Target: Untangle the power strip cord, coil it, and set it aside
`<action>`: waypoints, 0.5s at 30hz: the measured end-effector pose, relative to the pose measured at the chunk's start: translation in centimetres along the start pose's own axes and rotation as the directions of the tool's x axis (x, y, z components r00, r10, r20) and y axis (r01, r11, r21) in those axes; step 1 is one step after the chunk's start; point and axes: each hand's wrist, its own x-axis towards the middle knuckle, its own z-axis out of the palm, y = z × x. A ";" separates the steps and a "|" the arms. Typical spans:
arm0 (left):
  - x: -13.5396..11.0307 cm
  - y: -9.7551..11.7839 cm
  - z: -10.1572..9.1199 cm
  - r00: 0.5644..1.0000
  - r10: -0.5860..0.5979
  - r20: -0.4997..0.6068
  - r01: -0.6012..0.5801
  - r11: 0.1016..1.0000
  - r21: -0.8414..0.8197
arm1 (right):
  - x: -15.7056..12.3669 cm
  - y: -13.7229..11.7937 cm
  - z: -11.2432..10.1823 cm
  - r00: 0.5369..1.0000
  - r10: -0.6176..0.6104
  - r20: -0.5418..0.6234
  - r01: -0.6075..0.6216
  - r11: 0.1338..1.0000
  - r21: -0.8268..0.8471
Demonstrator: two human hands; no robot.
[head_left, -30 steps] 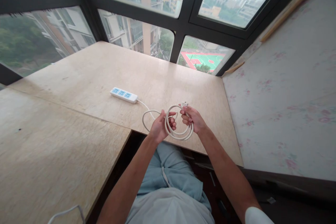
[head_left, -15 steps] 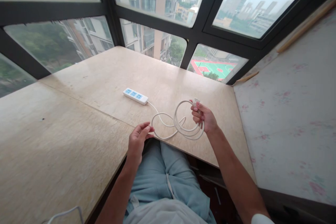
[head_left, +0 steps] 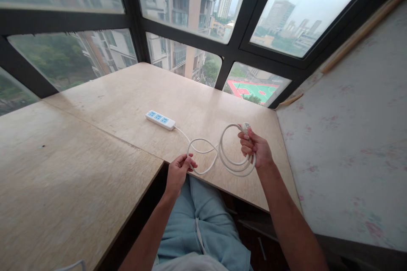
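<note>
A white power strip (head_left: pixel 160 120) with blue sockets lies on the pale wooden table (head_left: pixel 127 93). Its white cord (head_left: pixel 203 152) runs toward me and is gathered into loops. My right hand (head_left: pixel 257 150) is closed round the coiled loops, with the plug (head_left: pixel 245 127) sticking up above its fingers. My left hand (head_left: pixel 178 170) pinches a slack stretch of the cord near the table's front edge, to the left of the coil.
The table wraps round in an L, with a second board (head_left: pixel 63 186) to my left. Dark-framed windows (head_left: pixel 229 51) stand behind it. A flower-patterned wall surface (head_left: pixel 349 135) rises on the right. My lap in light blue trousers (head_left: pixel 203 220) sits below the table gap.
My left hand let go of the coil, moved left and down, and now pinches a free length of cord. My right hand kept the loops and shifted slightly right.
</note>
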 end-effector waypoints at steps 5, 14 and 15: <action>0.2 0.4 1.4 0.994 -0.105 0.040 0.112 0.947 -0.301 | -1.8 -1.2 -1.3 0.988 -0.145 -0.053 0.144 0.989 -0.029; 2.4 0.5 1.6 0.978 -0.200 0.057 0.200 0.831 -0.518 | -5.4 -4.6 -5.1 0.912 -0.400 -0.088 0.403 0.915 0.013; 2.8 0.6 1.3 0.981 -0.184 0.058 0.188 0.832 -0.522 | -5.8 -5.0 -5.7 0.909 -0.403 -0.100 0.404 0.914 -0.012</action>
